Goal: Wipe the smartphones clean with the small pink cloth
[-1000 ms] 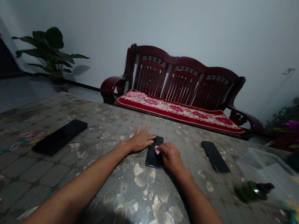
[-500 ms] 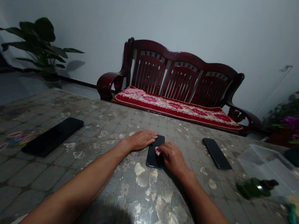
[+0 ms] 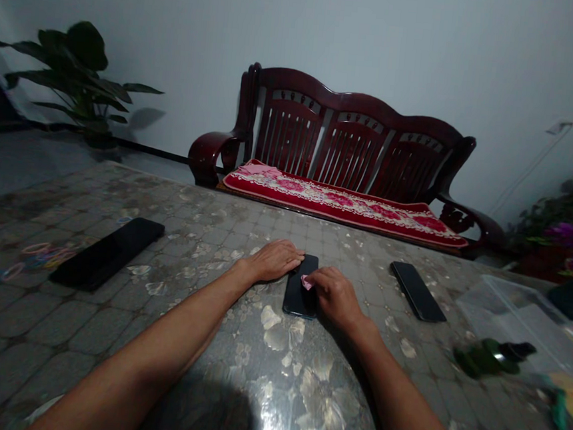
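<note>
A black smartphone (image 3: 299, 300) lies flat on the patterned table, between my hands. My left hand (image 3: 277, 260) rests flat with its fingers stretched out, the fingertips on the phone's upper left edge. From the right, my right hand (image 3: 336, 293) pinches a small pink cloth (image 3: 306, 282) against the phone's screen. Part of the cloth is hidden under the fingers. Another dark phone (image 3: 417, 292) lies to the right, and a larger black device, perhaps a tablet or phone (image 3: 110, 253), lies to the left.
Colourful rubber bands or hair ties (image 3: 44, 257) lie far left. On the right are a green bottle (image 3: 489, 358) on its side and a clear plastic box (image 3: 500, 294). Beyond the table (image 3: 205, 221) stands a dark wooden bench (image 3: 352, 147).
The view has tilted slightly, so the scene sits a little higher and farther right. My right hand keeps the pink cloth on the phone; my left hand stays at its edge.
</note>
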A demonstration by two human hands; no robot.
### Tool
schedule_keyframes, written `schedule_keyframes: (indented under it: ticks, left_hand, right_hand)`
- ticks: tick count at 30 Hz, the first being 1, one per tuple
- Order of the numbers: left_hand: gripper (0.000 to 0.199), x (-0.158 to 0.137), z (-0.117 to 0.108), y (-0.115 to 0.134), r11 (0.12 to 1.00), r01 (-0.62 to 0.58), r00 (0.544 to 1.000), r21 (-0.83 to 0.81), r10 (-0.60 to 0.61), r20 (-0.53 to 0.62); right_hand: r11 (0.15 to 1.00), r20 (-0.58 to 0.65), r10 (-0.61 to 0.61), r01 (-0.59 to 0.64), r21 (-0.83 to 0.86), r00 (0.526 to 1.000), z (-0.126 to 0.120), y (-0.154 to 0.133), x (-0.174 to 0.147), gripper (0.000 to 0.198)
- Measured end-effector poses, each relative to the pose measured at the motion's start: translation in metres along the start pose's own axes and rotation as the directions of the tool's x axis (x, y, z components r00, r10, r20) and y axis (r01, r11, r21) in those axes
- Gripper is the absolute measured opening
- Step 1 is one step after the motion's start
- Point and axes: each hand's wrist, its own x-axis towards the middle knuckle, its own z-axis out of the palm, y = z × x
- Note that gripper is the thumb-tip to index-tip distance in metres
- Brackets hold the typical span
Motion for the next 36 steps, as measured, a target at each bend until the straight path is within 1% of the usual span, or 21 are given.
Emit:
schedule_keyframes:
  ticks: [3,7,9,15,18,23,25,27,30,32,34,36]
  left_hand:
    - [0.043,0.001,0.000,-0.001,1.000,-0.014,1.000,0.014,0.014,0.012]
    - [0.044,0.001,0.002,-0.002,0.999,-0.016,1.000,0.029,0.016,0.023]
    - [0.045,0.001,0.003,-0.002,1.000,-0.017,1.000,0.024,0.016,0.017]
    - [0.046,0.001,0.001,-0.002,1.000,-0.001,1.000,0.003,0.001,-0.007]
    - [0.047,0.001,0.000,-0.002,1.000,0.001,1.000,-0.003,-0.001,-0.013]
    - [0.047,-0.001,0.000,-0.001,1.000,0.012,1.000,0.011,-0.011,-0.025]
    - [0.046,-0.001,0.000,-0.001,1.000,0.023,0.999,0.021,-0.023,-0.025]
    - [0.047,-0.002,0.001,-0.001,0.999,0.031,0.999,0.022,-0.031,-0.022]
    - [0.047,-0.002,0.002,-0.002,0.999,0.040,0.999,0.009,-0.040,-0.031]
    - [0.046,-0.002,0.003,-0.003,0.999,0.041,0.999,0.004,-0.041,-0.033]
    - [0.046,-0.002,0.003,-0.004,0.999,0.043,0.999,0.002,-0.043,-0.026]
    - [0.045,-0.002,0.003,-0.004,0.999,0.054,0.999,0.000,-0.054,-0.011]
  right_hand:
    - [0.999,0.032,-0.032,0.032,0.006,0.999,0.000,-0.004,-0.002,0.023]
    - [0.984,0.107,-0.162,0.152,0.093,0.981,-0.004,-0.018,-0.010,0.024]
    - [0.978,0.124,-0.193,0.181,0.108,0.973,-0.004,-0.021,-0.012,0.025]
    - [0.989,0.009,-0.143,0.142,0.045,0.990,0.008,-0.015,-0.003,0.029]
    - [0.989,0.034,-0.150,0.150,0.020,0.988,0.010,-0.017,-0.001,0.029]
    - [0.971,0.152,-0.239,0.234,0.052,0.959,0.003,-0.026,-0.012,0.028]
    - [0.963,0.170,-0.269,0.260,0.073,0.948,0.001,-0.026,-0.016,0.028]
    - [0.964,0.141,-0.265,0.256,0.079,0.954,0.002,-0.024,-0.016,0.027]
    - [0.978,0.051,-0.205,0.202,0.050,0.977,0.006,-0.019,-0.011,0.026]
    - [0.982,0.018,-0.183,0.183,0.045,0.983,0.008,-0.018,-0.006,0.027]
    - [0.980,0.025,-0.192,0.190,0.058,0.981,0.009,-0.020,-0.004,0.026]
    - [0.975,0.066,-0.214,0.210,0.071,0.975,0.008,-0.025,-0.005,0.027]
